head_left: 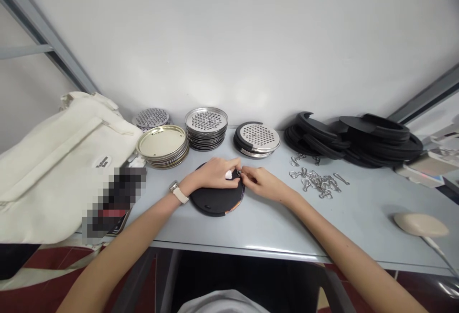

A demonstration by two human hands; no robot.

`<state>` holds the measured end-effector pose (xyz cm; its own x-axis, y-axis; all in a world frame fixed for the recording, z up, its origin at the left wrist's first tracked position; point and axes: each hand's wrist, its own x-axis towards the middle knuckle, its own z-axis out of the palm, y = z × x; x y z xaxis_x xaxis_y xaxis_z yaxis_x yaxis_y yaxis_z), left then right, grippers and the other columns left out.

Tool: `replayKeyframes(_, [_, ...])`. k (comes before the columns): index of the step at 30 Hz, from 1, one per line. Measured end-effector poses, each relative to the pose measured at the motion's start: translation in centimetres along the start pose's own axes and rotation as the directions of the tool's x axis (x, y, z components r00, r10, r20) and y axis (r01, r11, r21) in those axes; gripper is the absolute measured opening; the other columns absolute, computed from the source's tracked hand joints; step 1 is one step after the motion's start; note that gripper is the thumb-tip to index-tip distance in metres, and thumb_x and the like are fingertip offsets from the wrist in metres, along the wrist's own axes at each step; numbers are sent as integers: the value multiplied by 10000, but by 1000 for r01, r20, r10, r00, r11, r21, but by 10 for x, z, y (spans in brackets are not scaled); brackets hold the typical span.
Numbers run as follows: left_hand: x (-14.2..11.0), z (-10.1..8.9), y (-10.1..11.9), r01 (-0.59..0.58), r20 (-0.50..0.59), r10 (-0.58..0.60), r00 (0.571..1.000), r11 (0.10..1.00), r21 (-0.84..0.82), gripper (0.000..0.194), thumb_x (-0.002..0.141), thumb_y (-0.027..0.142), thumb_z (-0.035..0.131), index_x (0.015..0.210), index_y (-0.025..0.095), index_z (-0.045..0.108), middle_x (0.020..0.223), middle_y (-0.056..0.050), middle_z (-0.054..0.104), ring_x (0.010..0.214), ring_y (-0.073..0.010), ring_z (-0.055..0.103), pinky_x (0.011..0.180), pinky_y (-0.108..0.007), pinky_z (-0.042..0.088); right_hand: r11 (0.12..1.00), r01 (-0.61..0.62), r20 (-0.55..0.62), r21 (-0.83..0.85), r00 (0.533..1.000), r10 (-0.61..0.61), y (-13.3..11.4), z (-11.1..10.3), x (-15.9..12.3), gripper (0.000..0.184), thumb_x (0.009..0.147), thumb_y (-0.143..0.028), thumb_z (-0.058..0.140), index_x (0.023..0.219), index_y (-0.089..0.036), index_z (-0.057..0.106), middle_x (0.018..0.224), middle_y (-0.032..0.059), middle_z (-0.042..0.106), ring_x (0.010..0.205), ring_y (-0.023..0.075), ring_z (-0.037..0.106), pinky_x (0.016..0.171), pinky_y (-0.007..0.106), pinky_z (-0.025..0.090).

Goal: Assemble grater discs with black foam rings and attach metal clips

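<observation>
pressing down on the round black disc (215,199), my left hand (219,173) lies flat-ish over its upper right part, and i cannot tell if its fingers grip anything. a small white piece (228,174) shows by those fingers. my right hand (258,181) is at the right edge of the disc, with its thumb and finger pinched closed on a small shiny metal bit (238,173).

the disc is in the middle of the frame, flat on the grey table (267,229). some orange and a shiny rim show at its lower right edge. a white watch (178,192) is on my left wrist.

up and left of the disc is a pile of gold round plates (162,143). just right of that pile is a tall stack of metal grater discs (207,121). another grater disc (258,137), partly in a black ring, sits near the top middle. right of the middle are lots of little metal clips (317,181), with black round covers (376,136) piled above them. a big cream bag (60,164) fills the left side.
</observation>
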<state>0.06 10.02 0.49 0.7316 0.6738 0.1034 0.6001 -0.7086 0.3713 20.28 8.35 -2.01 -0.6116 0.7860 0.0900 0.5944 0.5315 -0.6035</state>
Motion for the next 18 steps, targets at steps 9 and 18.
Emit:
replayKeyframes(9, [0,2,-1,-38,-37,41,998,996,77,180,805,350,516,924,221,478,747,32,615,638,-147,554,560,-248,308,999,-17,8,-32,1000,17,-2,-1,1,214,903,-228,379,709,-181,457,577,-41,450,497,80,364,524,225,259])
replayKeyframes(18, [-1,3,0,-40,-45,49,998,985,169,183,821,364,495,925,213,485,704,20,612,610,-166,564,535,-262,288,999,-29,-9,-15,1000,28,-2,0,3,213,893,-231,388,691,-187,437,561,-53,423,493,77,352,518,218,253])
